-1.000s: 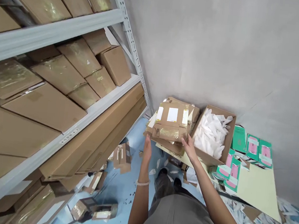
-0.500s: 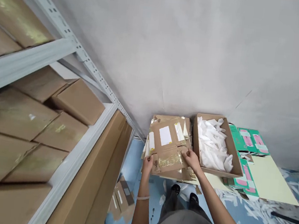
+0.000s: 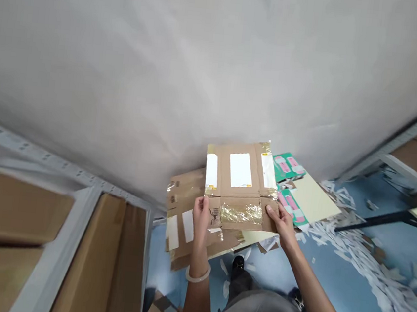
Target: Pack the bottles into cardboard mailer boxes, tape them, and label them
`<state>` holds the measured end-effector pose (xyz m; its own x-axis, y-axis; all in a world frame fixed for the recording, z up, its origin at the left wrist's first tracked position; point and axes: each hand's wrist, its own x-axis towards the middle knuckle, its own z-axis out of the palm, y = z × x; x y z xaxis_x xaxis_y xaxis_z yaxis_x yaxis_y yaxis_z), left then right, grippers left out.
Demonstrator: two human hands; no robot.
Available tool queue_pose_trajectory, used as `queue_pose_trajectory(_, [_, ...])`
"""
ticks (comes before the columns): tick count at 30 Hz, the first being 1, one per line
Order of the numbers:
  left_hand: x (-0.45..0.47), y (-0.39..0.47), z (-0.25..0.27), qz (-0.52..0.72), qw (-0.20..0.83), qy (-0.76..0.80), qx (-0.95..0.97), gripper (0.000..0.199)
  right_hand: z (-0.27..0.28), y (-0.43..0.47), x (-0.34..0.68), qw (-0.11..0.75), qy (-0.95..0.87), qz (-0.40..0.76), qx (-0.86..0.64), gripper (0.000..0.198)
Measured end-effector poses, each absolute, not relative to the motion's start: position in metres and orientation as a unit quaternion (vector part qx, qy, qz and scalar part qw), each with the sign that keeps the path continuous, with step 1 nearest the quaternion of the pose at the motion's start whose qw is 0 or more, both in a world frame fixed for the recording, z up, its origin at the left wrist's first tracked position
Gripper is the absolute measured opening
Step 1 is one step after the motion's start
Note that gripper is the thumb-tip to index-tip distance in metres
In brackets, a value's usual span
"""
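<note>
A flattened cardboard box with white labels and shiny clear tape is held up in front of me. My left hand pinches its near left corner. On the near right corner, my right hand grips with the thumb on top. Below and to the left lies a stack of flattened cardboard, with more labels and loose tape. The held sheet covers part of the stack and hides the box of white paper seen earlier.
Green and pink boxes lie on a pale yellow board at the right. A metal shelf with cartons stands at the left. White paper strips litter the blue floor. A grey wall rises behind.
Both hands have lifted the flattened box off the stack and moved it right, over the box of white paper. My view has turned right, bringing another shelf in.
</note>
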<state>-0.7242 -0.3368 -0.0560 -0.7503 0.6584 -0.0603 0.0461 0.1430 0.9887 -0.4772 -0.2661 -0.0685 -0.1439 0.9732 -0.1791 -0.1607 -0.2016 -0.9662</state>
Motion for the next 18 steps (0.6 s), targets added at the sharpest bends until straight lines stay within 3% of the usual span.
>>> queue_pose_trajectory(4, [-0.606, -0.274, -0.048, 0.576, 0.332, 0.661, 0.348, 0.041, -0.070, -0.263, -0.354, 0.532, -0.379, 0.540, -0.531, 0.056])
queue_pose_trajectory(9, [-0.418, -0.227, -0.074, 0.531, 0.432, 0.580, 0.441, 0.037, -0.075, -0.289, -0.172, 0.600, -0.328, 0.417, -0.599, 0.059])
queue_pose_trajectory(13, [-0.268, -0.225, -0.104, 0.440, 0.500, 0.525, 0.530, 0.033, -0.088, -0.336, -0.034, 0.615, -0.277, 0.303, -0.673, 0.060])
queue_pose_trajectory(18, [-0.124, -0.225, -0.129, 0.281, 0.600, 0.453, 0.596, 0.044, -0.110, -0.385, 0.089, 0.612, -0.185, 0.216, -0.738, 0.061])
